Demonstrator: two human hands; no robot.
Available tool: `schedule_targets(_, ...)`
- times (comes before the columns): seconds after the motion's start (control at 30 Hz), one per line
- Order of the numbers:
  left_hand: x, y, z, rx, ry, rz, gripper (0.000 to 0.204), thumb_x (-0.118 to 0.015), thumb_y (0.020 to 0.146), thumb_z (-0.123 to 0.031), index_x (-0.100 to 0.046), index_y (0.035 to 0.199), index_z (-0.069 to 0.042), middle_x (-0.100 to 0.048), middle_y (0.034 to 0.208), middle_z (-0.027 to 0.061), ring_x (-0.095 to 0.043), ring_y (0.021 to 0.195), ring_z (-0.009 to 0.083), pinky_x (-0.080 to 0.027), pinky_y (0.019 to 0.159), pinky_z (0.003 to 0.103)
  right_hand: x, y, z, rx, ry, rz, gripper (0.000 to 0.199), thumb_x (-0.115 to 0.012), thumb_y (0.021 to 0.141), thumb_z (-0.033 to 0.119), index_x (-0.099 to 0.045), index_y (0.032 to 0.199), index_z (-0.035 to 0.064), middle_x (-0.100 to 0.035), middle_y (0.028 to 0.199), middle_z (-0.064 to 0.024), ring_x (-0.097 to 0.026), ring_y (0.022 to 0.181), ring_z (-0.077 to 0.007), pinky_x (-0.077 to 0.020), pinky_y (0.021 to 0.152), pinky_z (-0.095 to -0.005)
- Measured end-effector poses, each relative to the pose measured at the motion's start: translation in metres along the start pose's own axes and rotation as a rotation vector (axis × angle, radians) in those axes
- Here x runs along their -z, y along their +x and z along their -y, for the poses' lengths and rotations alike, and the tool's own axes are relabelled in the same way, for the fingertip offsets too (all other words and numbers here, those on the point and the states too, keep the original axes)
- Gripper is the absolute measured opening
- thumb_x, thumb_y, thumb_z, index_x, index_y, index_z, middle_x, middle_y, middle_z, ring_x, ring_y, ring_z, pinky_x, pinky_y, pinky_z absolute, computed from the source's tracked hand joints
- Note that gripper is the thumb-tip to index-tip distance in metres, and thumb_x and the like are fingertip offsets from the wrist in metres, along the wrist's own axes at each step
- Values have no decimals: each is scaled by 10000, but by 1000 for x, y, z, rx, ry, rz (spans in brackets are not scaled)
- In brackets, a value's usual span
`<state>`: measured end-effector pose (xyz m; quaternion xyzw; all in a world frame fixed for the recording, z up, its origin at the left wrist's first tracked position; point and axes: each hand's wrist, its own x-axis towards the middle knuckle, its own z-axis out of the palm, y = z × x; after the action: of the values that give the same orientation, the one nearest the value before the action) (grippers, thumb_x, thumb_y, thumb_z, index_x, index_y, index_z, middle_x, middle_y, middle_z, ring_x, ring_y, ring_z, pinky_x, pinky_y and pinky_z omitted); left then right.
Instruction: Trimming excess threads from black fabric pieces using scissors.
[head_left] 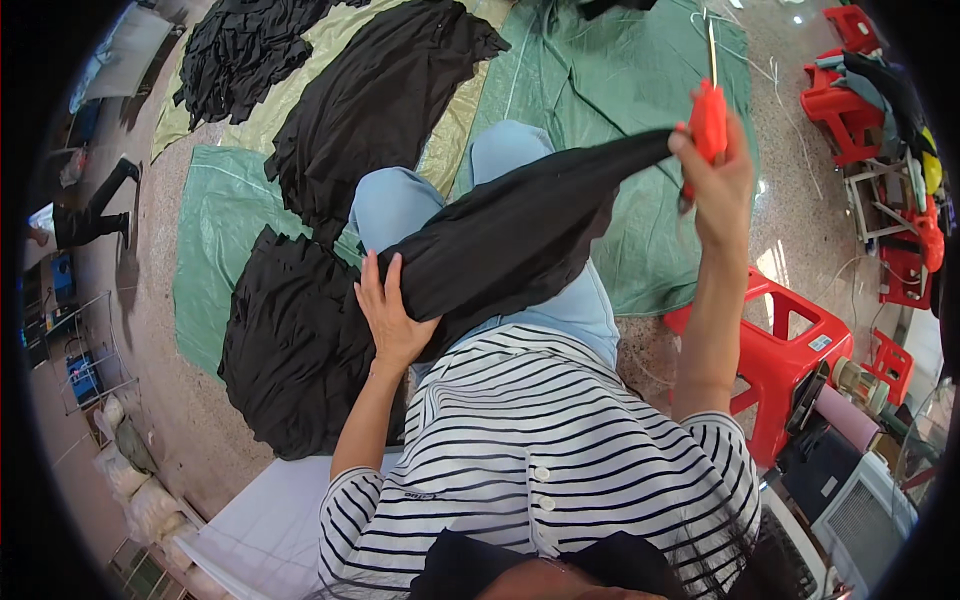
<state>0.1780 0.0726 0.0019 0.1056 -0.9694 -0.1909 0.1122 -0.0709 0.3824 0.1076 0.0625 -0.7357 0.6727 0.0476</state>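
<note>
A black piece of cloth lies across my lap, stretched up to the right. My left hand rests on its lower left end, fingers laid out over the fabric. At the other end, my right hand pinches the cloth's narrow tip between thumb and finger. The same hand also holds a red-handled tool with a thin metal blade pointing away from me; its exact kind is unclear. Beside my left forearm sits a heap of black cloth.
More black cloth piles lie ahead on yellowish and green plastic sheets. A red plastic stool stands close to my right elbow. Several more red stools with clothes line the far right. At the left, a person is walking.
</note>
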Motion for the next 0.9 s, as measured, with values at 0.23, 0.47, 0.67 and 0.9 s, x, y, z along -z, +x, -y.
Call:
schedule_targets(0.23, 27, 47, 46, 220, -422, -211, 291, -557, 668, 41, -514, 955, 8, -555, 895, 168, -583, 832, 329, -474, 785, 348, -45, 60, 61, 289, -33, 96, 502, -685, 812, 26, -549, 1294, 69, -552, 940, 24, -511, 777, -58, -422, 694, -192)
schedule_targets(0.47, 198, 125, 27, -181, -104, -921, 400, -526, 644, 139, -539, 1017, -7, -581, 979, 94, -594, 915, 209, -482, 863, 310, -46, 78, 135, 304, 48, 27, 465, -705, 812, 30, -568, 1256, 49, -588, 950, 1, -538, 761, -76, -441, 724, -205)
schedule_targets(0.67, 184, 52, -1, -473, 188, -546, 483, -559, 515, 55, -605, 988, -33, -628, 906, 144, -624, 826, 342, -517, 738, 419, -5, 38, 68, 324, -169, -89, 425, -696, 856, 55, -569, 1262, 40, -604, 1020, -19, -559, 882, -80, -463, 798, -230)
schedule_targets(0.9, 51, -76, -5, -160, -156, 561, 326, -616, 746, -36, -635, 1067, -89, -619, 943, 107, -596, 902, 350, -484, 828, 413, 61, -108, -149, -240, -636, 72, 468, -649, 816, 6, -526, 1259, 91, -640, 988, -91, -610, 883, -181, -479, 786, -316)
